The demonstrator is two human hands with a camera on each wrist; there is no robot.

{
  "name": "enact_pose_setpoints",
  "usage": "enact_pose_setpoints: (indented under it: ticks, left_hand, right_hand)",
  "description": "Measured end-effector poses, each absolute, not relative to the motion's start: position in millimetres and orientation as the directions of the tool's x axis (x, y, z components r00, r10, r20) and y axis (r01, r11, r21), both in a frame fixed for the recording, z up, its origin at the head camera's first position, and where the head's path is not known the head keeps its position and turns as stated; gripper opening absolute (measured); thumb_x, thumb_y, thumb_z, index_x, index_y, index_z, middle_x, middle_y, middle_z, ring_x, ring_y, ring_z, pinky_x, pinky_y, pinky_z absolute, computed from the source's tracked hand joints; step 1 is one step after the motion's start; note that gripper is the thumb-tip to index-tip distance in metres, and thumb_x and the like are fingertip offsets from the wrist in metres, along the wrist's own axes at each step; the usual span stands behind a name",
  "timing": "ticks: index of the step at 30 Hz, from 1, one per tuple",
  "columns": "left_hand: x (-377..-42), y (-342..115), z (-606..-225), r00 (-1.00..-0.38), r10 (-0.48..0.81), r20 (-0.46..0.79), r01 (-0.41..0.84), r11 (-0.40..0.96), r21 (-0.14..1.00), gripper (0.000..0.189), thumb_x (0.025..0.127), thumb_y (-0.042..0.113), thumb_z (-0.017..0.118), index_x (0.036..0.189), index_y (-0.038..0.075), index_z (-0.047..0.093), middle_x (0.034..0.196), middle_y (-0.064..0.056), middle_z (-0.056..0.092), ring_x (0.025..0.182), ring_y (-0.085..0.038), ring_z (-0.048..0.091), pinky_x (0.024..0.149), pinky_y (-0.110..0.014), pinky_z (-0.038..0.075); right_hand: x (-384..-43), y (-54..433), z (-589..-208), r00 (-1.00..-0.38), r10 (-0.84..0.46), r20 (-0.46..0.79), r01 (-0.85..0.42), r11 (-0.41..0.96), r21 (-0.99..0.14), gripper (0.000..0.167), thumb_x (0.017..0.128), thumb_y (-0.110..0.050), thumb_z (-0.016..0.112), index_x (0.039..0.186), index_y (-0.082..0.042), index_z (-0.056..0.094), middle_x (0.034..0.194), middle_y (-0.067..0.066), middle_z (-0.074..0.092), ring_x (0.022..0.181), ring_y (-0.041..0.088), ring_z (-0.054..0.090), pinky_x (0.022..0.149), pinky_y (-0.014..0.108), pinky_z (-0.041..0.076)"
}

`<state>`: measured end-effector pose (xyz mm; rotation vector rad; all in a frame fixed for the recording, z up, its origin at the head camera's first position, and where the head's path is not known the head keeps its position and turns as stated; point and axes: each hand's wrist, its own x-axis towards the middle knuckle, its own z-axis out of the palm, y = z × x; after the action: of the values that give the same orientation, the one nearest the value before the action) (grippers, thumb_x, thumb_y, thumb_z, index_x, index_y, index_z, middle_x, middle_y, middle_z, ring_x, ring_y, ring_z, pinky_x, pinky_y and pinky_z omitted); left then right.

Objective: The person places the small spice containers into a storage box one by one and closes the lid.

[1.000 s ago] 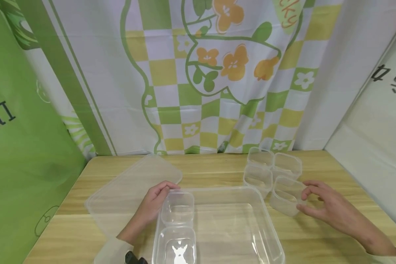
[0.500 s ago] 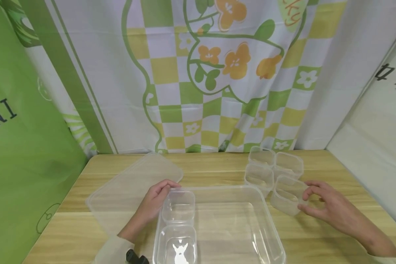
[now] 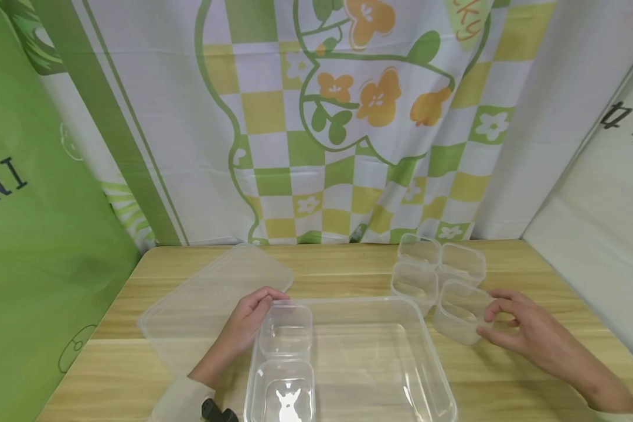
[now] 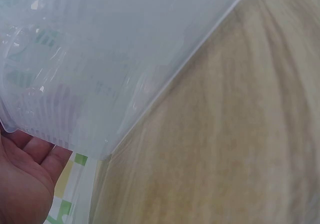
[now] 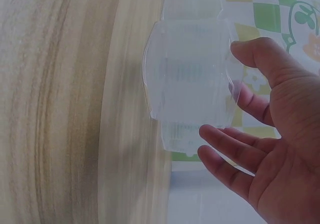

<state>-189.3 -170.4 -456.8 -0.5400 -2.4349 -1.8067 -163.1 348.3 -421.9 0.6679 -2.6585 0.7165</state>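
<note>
A large clear plastic box [image 3: 358,301] stands at the front of the table, with two small clear containers [image 3: 286,333] inside along its left side. My left hand [image 3: 248,322] holds the box's back left corner; the left wrist view shows its fingers [image 4: 37,149] partly behind the box wall. To the right of the box, my right hand [image 3: 527,334] pinches the right side of a small clear container [image 3: 461,313] between thumb and index finger. The other fingers [image 5: 235,149] of that hand are spread below the container in the right wrist view.
Several more small clear containers [image 3: 414,284] stand grouped behind the one in my right hand. A flat translucent lid [image 3: 216,305] lies at the left of the wooden table [image 3: 343,264]. Patterned cloth [image 3: 316,193] hangs behind the table's back edge.
The head view has shifted slightly. Both hands stay almost in place, the right one at the same small container, and the containers and box have not visibly moved.
</note>
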Motion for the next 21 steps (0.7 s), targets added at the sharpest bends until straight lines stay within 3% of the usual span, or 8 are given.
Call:
enact_pose_setpoints:
  ticks: [8, 21]
  left_hand:
    - [-188.7, -169.6, -455.5, -0.943, 0.234, 0.236, 0.292, 0.246, 0.924, 0.031, 0.111, 0.011, 0.04, 0.113, 0.005, 0.071, 0.121, -0.007, 0.07, 0.121, -0.027, 0.059, 0.104, -0.04, 0.045]
    - [-188.6, -168.0, -454.9, -0.948, 0.22, 0.23, 0.285, 0.26, 0.923, 0.031, 0.111, 0.01, 0.041, 0.112, 0.004, 0.071, 0.118, -0.006, 0.071, 0.119, -0.026, 0.061, 0.103, -0.038, 0.046]
  right_hand:
    - [-161.9, 348.1, -422.0, -0.84, -0.364, 0.402, -0.518, 0.758, -0.397, 0.039, 0.079, -0.011, 0.09, 0.089, -0.031, 0.058, 0.132, 0.024, 0.059, 0.107, 0.035, 0.058, 0.068, 0.03, 0.058]
    - [-161.1, 349.4, -419.6, -0.832, -0.37, 0.414, -0.531, 0.749, -0.397, 0.042, 0.078, -0.01, 0.09, 0.089, -0.034, 0.057, 0.133, 0.02, 0.059, 0.105, 0.008, 0.058, 0.069, 0.027, 0.057]
